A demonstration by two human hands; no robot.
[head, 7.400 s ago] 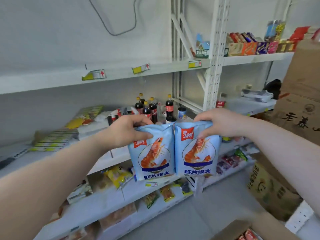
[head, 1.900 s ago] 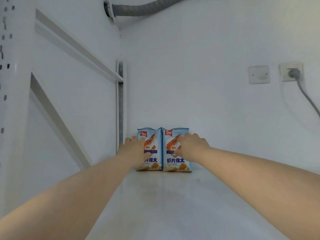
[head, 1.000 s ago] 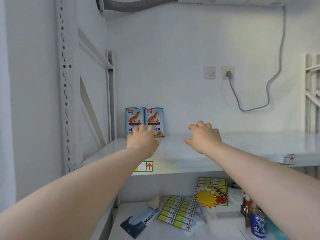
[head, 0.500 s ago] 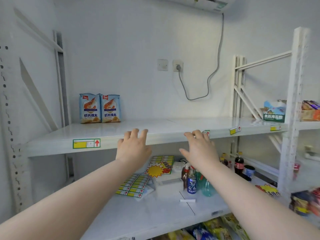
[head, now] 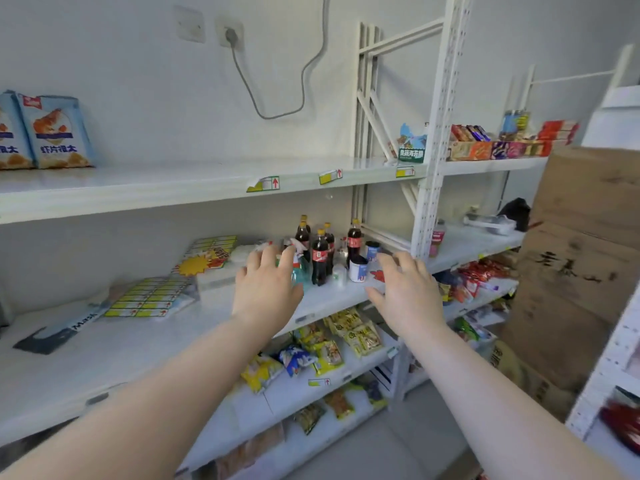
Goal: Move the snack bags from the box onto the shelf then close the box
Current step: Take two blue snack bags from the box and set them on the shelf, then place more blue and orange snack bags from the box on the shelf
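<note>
**Both hands empty in front of the shelving, two snack bags on the upper shelf**

We hold our left hand [head: 265, 289] and right hand [head: 405, 292] out in front of us, palms down, fingers spread wide, and neither one grips anything. Both hover in front of the middle shelf board, near the cluster of cola bottles [head: 320, 252]; we cannot tell whether the left fingertips touch anything there.

We take the cola bottles as our landmark. Two snack bags [head: 55, 131] stand upright, side by side and touching, on the upper shelf [head: 173, 188], well up and to the left of the bottles, against the white wall; the left bag is cut off by the frame edge. Left of the bottles, on the same board, lie sheets of yellow price labels [head: 152, 296] and a dark mask packet [head: 52, 332]. Below the bottles, a lower board carries yellow snack packets [head: 349, 336]. Well to the right of the bottles stand stacked cardboard boxes [head: 581, 258]. Above and to the right of the bottles, a row of coloured cartons [head: 502, 147] sits on the neighbouring bay. The box named in the task is not clearly identifiable here.
</note>
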